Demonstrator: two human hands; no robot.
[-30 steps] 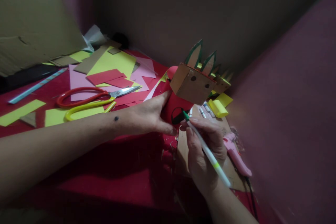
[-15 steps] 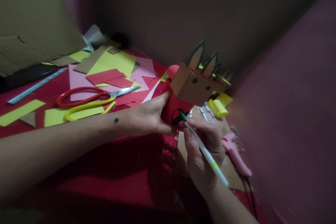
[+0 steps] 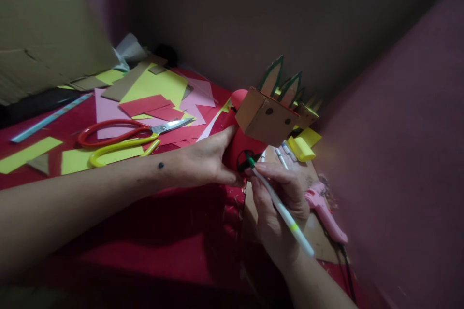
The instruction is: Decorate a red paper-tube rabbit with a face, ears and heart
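Note:
A figure with a red body point(image 3: 241, 139) and a cardboard box head point(image 3: 268, 118) stands right of the middle. Green-edged cardboard spikes point(image 3: 273, 77) rise from the head, and two dark dots mark its front. My left hand point(image 3: 213, 159) is wrapped round the left side of the red body. In my right hand point(image 3: 281, 198) is a white marker point(image 3: 282, 210) with a green tip. That tip touches a dark rounded outline on the lower front of the body.
Red and yellow-handled scissors point(image 3: 154, 131) lie on coloured paper point(image 3: 155, 84) at the left. A striped blue stick point(image 3: 52, 118) is farther left. On the right, a pink glue gun point(image 3: 326, 212) rests on cardboard point(image 3: 319, 239), near yellow paper point(image 3: 302, 148).
The marker's tip has shifted slightly up and left within the dark outline, my right hand moving a little with it. My left hand and the figure look unmoved.

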